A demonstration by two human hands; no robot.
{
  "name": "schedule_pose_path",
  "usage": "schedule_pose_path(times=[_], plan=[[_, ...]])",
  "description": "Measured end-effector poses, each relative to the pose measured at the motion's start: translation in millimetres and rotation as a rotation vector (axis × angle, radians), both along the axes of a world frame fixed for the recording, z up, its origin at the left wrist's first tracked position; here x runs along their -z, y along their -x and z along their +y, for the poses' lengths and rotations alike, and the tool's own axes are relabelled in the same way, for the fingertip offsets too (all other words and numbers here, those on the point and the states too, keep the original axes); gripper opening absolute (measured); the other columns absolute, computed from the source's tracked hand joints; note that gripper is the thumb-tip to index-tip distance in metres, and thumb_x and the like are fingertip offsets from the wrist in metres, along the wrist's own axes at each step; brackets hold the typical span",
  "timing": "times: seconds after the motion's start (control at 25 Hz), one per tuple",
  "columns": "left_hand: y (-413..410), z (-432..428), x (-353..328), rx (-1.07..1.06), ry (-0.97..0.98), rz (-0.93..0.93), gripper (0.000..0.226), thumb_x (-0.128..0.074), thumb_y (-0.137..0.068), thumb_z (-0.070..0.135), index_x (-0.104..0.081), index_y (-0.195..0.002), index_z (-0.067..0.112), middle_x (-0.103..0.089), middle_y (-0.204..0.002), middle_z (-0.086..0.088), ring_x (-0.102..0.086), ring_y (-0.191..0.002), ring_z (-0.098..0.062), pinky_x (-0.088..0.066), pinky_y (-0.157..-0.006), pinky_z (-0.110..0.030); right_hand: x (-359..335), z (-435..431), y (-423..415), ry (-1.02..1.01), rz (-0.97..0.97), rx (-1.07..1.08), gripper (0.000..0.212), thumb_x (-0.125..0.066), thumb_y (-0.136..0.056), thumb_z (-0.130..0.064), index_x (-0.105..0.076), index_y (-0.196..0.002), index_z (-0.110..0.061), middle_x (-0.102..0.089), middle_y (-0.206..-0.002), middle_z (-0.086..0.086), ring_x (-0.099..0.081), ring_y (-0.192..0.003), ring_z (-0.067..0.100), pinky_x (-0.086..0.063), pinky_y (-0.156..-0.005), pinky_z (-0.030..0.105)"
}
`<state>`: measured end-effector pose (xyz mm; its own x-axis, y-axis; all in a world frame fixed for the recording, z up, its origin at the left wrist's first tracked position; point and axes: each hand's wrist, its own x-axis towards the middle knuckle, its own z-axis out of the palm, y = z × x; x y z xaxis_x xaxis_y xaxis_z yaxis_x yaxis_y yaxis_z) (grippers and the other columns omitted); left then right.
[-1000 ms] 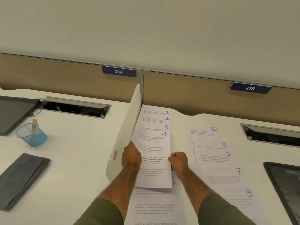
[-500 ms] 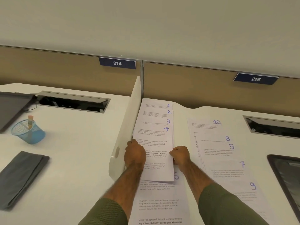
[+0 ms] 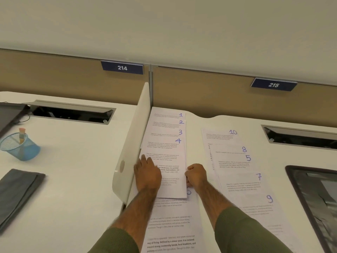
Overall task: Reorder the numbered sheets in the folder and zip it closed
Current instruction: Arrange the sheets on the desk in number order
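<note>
White printed sheets with blue handwritten numbers lie on the desk. Sheets 1 point(image 3: 180, 115), 2 point(image 3: 181, 122), 3 point(image 3: 180, 132) and 4 point(image 3: 169, 148) overlap in a staggered column beside the white divider point(image 3: 135, 136). My left hand point(image 3: 147, 175) rests flat on the left part of sheet 4. My right hand point(image 3: 196, 177) is curled and pinches that sheet's right edge. Sheet 6 point(image 3: 175, 216) lies under sheet 4, its number half covered. To the right, sheets 10 point(image 3: 233, 132), 8 point(image 3: 244, 149), 5 point(image 3: 248, 158), 7 point(image 3: 259, 177) and 9 point(image 3: 269, 199) overlap in a second column.
A dark grey flat pouch point(image 3: 18, 194) lies at the left edge near a blue mesh cup point(image 3: 20, 148). A black tray-like object point(image 3: 313, 198) sits at the far right. Cable slots point(image 3: 73, 114) point(image 3: 299, 137) open at the back of each desk.
Both hands stay on sheet 4 and it has barely shifted. My left hand's fingers now reach a little further forward over the sheet.
</note>
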<state>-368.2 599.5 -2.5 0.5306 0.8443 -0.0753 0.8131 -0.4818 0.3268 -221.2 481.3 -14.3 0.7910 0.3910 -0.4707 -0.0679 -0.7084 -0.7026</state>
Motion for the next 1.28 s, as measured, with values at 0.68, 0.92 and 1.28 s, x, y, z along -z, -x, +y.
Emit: schedule_pose_path(times=[0.68,0.92,1.28], plan=[[-86.2,-193.8,16.3,0.371,0.052,-0.073,0.091,0.012,-0.083,0.069,0.011,-0.16,0.02,0.029,-0.163,-0.002,0.026,-0.152,-0.02,0.016,-0.124,-0.041,-25.9,-251.2,-75.5,0.22,-0.4,-0.098,0.029,-0.051,-0.1,-0.031,-0.064,-0.121,-0.017,-0.063,-0.127,-0.001,-0.058,-0.116,0.018,-0.046,-0.1,0.031],[-119.6,-259.1,18.3,0.366,0.038,0.047,0.114,0.038,-0.06,0.083,0.022,-0.156,0.023,0.035,-0.161,-0.001,0.028,-0.151,-0.021,0.012,-0.125,-0.043,-18.4,-322.5,-150.9,0.149,-0.442,-0.206,0.036,-0.05,-0.102,-0.035,-0.06,-0.131,-0.016,-0.061,-0.133,0.002,-0.055,-0.122,0.021,-0.045,-0.103,0.034],[-181.7,-257.9,14.6,0.395,-0.023,0.142,0.096,0.016,-0.08,0.079,0.022,-0.157,0.022,0.034,-0.162,0.0,0.029,-0.15,-0.02,0.012,-0.125,-0.044,-19.3,-299.2,-213.3,0.063,-0.415,-0.306,0.05,-0.058,-0.098,-0.041,-0.051,-0.142,-0.018,-0.053,-0.145,0.002,-0.051,-0.13,0.023,-0.04,-0.11,0.039]])
